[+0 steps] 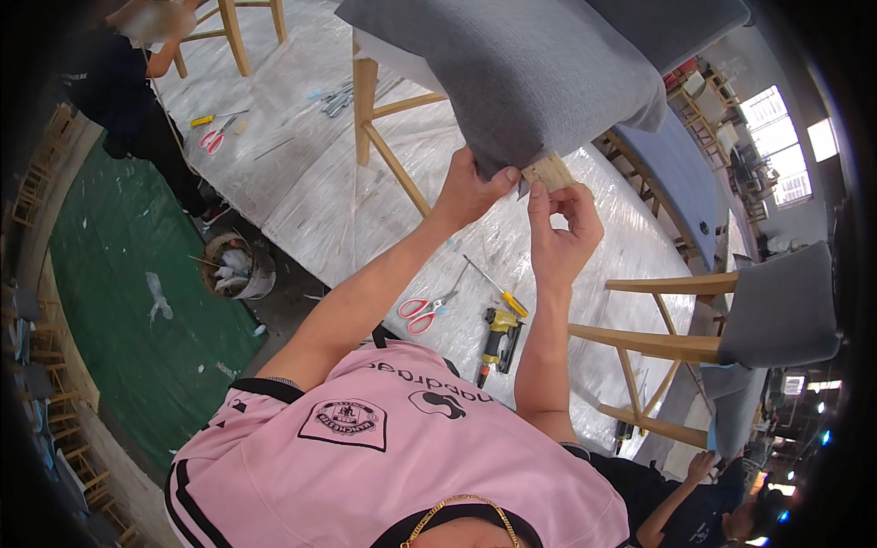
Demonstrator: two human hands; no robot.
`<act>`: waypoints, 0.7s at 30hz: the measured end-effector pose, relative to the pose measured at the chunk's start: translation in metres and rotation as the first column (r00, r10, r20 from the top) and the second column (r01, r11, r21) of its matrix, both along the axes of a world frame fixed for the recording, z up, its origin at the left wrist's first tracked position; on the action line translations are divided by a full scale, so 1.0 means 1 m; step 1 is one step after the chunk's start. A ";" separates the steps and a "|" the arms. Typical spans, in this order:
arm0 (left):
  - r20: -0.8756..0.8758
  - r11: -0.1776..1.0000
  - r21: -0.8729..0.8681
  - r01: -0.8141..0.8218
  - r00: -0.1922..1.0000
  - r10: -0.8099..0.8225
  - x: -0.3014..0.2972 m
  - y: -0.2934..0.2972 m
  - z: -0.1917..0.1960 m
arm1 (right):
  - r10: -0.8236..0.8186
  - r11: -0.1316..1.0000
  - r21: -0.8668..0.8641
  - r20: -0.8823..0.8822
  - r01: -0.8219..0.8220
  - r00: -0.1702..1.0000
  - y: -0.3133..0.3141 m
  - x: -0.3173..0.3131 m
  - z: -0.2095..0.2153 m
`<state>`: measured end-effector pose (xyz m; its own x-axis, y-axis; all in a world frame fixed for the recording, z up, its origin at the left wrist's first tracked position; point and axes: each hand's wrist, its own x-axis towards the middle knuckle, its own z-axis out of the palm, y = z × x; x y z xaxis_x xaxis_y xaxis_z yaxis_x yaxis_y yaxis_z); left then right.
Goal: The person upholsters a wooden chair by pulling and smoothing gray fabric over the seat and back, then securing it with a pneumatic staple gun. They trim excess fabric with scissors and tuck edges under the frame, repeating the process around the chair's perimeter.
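Observation:
A chair with a grey fabric cover (548,82) stands tipped on the worktable, its wooden legs (364,110) showing at the left. My left hand (477,190) is closed on the fabric at the seat's near corner, thumb pressed against the cloth. With thumb and fingers my right hand (563,228) pinches a pale piece of wood (546,175) at that same corner. Whether the wood is loose or part of the chair I cannot tell. Below my hands lie a yellow-handled screwdriver (508,297), red-handled cutters (422,313) and a yellow-and-black staple gun (496,345).
Plastic film covers the worktable (301,196). Another grey chair (776,310) lies at the right. More red-handled cutters (213,140) lie far left, near a co-worker (137,100). A waste bucket (239,267) stands beside the table; another person (694,502) works at lower right.

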<state>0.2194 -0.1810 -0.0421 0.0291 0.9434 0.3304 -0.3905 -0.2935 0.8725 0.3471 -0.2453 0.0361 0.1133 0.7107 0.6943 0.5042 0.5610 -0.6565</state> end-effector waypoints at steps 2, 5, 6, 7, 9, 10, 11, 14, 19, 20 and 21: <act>0.003 0.998 -0.045 0.036 0.999 -0.036 -0.001 0.001 -0.002 | 0.001 1.000 0.005 0.011 -0.001 1.000 -0.001 -0.002 0.002; 0.022 0.997 -0.053 0.057 0.998 -0.056 0.000 0.002 -0.002 | -0.005 0.999 0.033 0.012 0.005 1.000 -0.001 -0.004 0.003; 0.029 0.997 -0.048 0.058 0.998 -0.057 0.000 0.001 -0.002 | -0.004 0.999 0.034 0.028 0.003 1.000 -0.001 -0.004 0.004; 0.030 0.999 -0.030 0.041 0.999 -0.040 0.001 0.001 -0.002 | -0.003 0.999 0.035 0.045 0.002 0.999 -0.001 -0.005 0.008; 0.032 1.000 0.005 0.007 0.999 -0.007 0.002 -0.001 0.001 | -0.006 1.000 0.014 0.057 0.005 0.998 -0.001 -0.005 0.013; 0.056 1.000 0.008 -0.029 0.998 0.028 0.003 -0.003 0.005 | -0.009 1.000 -0.008 0.054 0.010 0.999 -0.002 -0.005 0.014; 0.080 0.998 0.010 -0.065 0.995 0.064 0.006 -0.005 0.009 | -0.012 0.999 -0.030 0.050 0.014 0.999 -0.003 -0.005 0.015; 0.031 0.993 -0.006 -0.118 0.993 0.118 0.004 -0.009 0.010 | -0.018 0.994 -0.110 0.055 0.024 0.998 -0.006 -0.009 0.022; -0.010 0.995 0.022 -0.099 0.995 0.099 -0.003 -0.012 0.006 | 0.043 0.934 -0.300 -0.448 -0.196 0.893 -0.001 0.007 -0.019; 0.036 0.999 0.025 -0.042 0.999 0.041 0.006 -0.013 0.005 | -0.012 0.939 -0.306 -0.478 -0.153 0.878 -0.002 0.023 -0.043; -0.001 0.998 0.050 -0.026 1.000 0.026 0.009 -0.013 0.004 | -0.014 0.941 -0.279 -0.595 -0.190 0.804 -0.002 0.035 -0.077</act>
